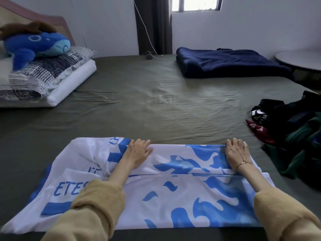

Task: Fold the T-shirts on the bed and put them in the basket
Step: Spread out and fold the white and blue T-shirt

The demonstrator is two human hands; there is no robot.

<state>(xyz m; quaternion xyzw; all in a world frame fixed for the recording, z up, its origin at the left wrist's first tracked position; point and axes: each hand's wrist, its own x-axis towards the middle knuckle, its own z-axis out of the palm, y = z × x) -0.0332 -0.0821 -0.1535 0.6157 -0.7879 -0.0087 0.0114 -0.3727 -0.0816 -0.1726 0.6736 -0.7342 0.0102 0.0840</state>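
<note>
My left hand and right hand lie flat, fingers straight, pressing the T-shirt onto the bed; unfolded clothes lie at right.

Blue plush toy atop striped pillows

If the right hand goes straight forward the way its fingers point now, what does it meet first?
Probably only bare bed sheet. The right hand points away across the bed; the folded navy blanket lies far ahead, roughly in that line.
</note>
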